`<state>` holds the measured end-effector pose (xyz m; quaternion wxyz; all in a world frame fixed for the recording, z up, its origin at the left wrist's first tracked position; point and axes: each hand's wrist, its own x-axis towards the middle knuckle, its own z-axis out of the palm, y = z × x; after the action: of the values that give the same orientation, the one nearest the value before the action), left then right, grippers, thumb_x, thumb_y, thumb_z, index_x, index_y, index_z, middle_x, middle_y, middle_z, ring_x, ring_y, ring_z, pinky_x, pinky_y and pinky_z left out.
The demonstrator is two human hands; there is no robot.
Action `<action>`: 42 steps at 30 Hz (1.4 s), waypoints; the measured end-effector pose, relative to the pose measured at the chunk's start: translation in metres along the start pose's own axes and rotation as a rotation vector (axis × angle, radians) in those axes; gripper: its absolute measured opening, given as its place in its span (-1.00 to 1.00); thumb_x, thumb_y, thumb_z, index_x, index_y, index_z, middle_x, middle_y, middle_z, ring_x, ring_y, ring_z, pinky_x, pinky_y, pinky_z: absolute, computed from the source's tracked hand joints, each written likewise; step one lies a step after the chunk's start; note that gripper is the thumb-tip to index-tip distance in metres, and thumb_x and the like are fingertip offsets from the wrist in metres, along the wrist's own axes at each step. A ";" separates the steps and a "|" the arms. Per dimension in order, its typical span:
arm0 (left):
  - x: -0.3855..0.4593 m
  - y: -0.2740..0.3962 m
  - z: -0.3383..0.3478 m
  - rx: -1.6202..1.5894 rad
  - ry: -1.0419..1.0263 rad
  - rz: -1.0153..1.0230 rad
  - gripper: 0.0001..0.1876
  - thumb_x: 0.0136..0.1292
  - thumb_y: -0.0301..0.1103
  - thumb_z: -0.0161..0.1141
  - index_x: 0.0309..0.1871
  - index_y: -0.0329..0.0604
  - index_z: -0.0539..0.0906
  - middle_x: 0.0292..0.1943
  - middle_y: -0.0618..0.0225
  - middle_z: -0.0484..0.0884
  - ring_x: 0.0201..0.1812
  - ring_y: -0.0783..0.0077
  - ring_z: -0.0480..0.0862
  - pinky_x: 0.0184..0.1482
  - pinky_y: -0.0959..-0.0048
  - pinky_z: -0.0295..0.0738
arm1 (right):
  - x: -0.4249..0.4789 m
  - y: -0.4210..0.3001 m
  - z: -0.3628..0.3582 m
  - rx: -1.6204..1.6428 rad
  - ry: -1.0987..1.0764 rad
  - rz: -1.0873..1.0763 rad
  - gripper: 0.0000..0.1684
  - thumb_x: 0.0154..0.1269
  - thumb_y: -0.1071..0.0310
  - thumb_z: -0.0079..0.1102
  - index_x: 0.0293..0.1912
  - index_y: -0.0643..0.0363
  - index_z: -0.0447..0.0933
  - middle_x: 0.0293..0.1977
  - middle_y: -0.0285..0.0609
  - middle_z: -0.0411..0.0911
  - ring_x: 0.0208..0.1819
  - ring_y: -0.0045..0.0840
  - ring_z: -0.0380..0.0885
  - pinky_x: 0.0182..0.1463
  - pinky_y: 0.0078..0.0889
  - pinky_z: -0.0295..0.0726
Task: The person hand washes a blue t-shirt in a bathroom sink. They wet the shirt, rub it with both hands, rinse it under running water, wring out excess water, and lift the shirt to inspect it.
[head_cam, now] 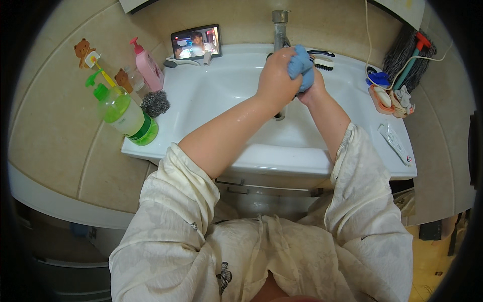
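Both my hands squeeze a bunched blue cloth point(302, 68) above the back of a white washbasin point(219, 94). My left hand point(278, 73) wraps over the cloth from the left side, its back towards me. From the right and below, my right hand point(314, 88) grips the same cloth, with its fingers mostly hidden. Just behind the cloth rises a metal faucet point(280, 30), its lower part covered by my hands. The drain point(279, 116) shows under my wrists.
At left stand a green pump bottle point(132, 117), a pink pump bottle point(149, 68) and a steel wool scrubber point(155, 103). A tablet point(196, 42) leans at the back. A brush point(323, 63), a soap dish point(381, 100) and a toothpaste tube point(394, 143) lie towards the right.
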<state>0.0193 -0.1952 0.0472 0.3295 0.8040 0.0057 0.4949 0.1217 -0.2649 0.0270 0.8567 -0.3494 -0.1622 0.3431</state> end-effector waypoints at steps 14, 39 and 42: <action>-0.032 -0.004 0.001 0.276 -0.482 1.313 -0.91 -0.08 -0.34 0.12 -0.52 -0.07 0.46 -0.46 0.35 0.52 -0.28 0.24 0.56 -0.10 0.30 0.50 | -0.021 -0.023 0.041 -1.422 -0.219 0.355 -0.47 0.29 -0.06 0.05 -0.37 0.27 0.61 -0.41 -0.07 0.65 -0.38 -0.29 0.57 -0.25 -0.23 0.50; 0.007 -0.007 0.008 0.968 -1.131 1.177 -0.76 0.14 -0.49 0.07 -0.14 -0.13 0.65 0.08 0.29 0.58 0.23 0.31 0.44 0.28 0.30 0.30 | 0.017 -0.036 0.059 -1.925 -0.098 -0.330 -0.43 0.23 -0.07 -0.04 -0.17 0.27 0.62 -0.20 0.16 0.60 -0.18 -0.06 0.59 -0.04 -0.19 0.51; 0.007 -0.035 -0.009 0.597 -0.711 1.184 -0.78 0.10 -0.43 0.15 -0.14 -0.08 0.63 0.05 0.27 0.58 0.17 0.25 0.48 0.24 0.28 0.34 | 0.028 -0.031 0.029 -1.241 0.094 -0.135 -0.54 0.29 0.03 -0.03 -0.16 0.24 0.57 -0.28 0.00 0.64 -0.23 -0.24 0.62 -0.14 -0.20 0.56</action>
<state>0.0267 -0.1605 0.0368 -0.2415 0.8392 -0.4005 0.2775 0.1412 -0.2477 0.0701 0.5202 -0.7855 -0.3151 0.1143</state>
